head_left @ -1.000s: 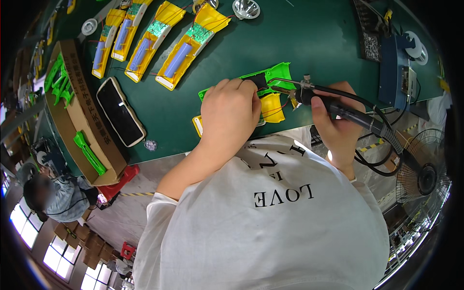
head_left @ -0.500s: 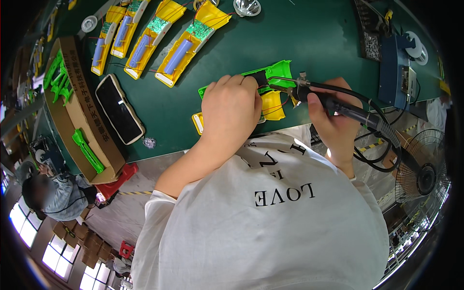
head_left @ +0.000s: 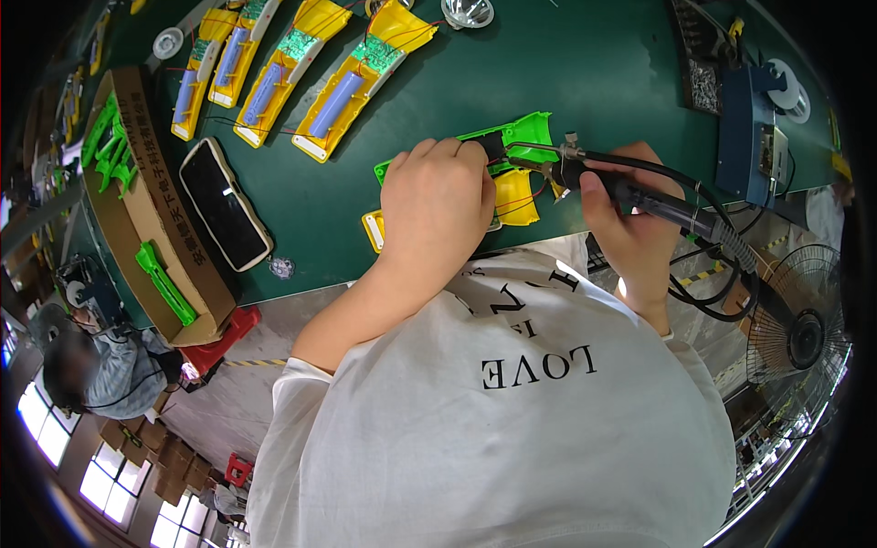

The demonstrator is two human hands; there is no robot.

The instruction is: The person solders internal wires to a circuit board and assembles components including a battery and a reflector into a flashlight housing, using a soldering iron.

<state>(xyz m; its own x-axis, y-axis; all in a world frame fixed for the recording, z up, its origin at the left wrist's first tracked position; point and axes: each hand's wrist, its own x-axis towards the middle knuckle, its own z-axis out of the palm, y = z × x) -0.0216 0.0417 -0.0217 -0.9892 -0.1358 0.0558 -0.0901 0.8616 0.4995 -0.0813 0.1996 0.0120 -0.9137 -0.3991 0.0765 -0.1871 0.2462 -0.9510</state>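
Observation:
In my right hand is a black soldering iron with a curved metal solder-feed tube clamped near its front. Its front end reaches over a green plastic shell half, close to my left hand's fingers. My left hand is closed over the work, its fingertips hidden beneath it. Under that hand lie the green shell, with a black part inside, and a yellow shell half with thin wires. What my left fingers grip does not show.
Several yellow shells with blue battery cells and green circuit boards lie at the far left. A phone sits beside a cardboard box of green parts. A blue machine with a solder spool stands right. A fan and a seated person flank me.

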